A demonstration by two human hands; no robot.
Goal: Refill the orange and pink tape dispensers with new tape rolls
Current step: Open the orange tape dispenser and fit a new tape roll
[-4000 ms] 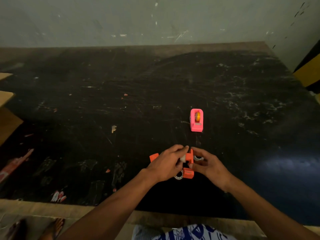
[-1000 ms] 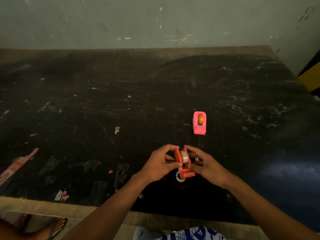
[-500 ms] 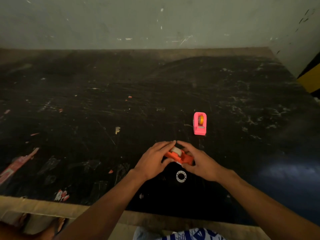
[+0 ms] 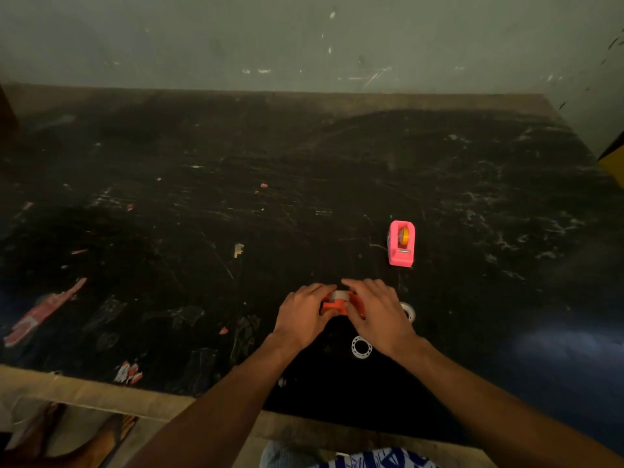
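Observation:
The orange tape dispenser [image 4: 338,306] lies on the black table near the front, with a pale tape roll [image 4: 339,295] seated in its top. My left hand [image 4: 302,314] grips its left side and my right hand [image 4: 380,312] covers its right side, hiding most of the body. The pink tape dispenser [image 4: 400,244] stands upright farther back and to the right, with an orange-yellow roll inside it. A white empty tape ring [image 4: 361,347] lies flat just below my right hand. Another clear tape roll [image 4: 409,311] peeks out right of my right hand.
The black scratched table [image 4: 202,214] reaches a grey wall at the back. Red paper scraps [image 4: 40,312] lie at the left, and more scraps [image 4: 127,372] sit near the front edge. A yellow object [image 4: 613,167] is at the far right. Feet [image 4: 67,434] show below the table edge.
The orange dispenser went from held upright between both hands to lying low on the table under them. Both hands shifted slightly away from me. The pink dispenser stayed put.

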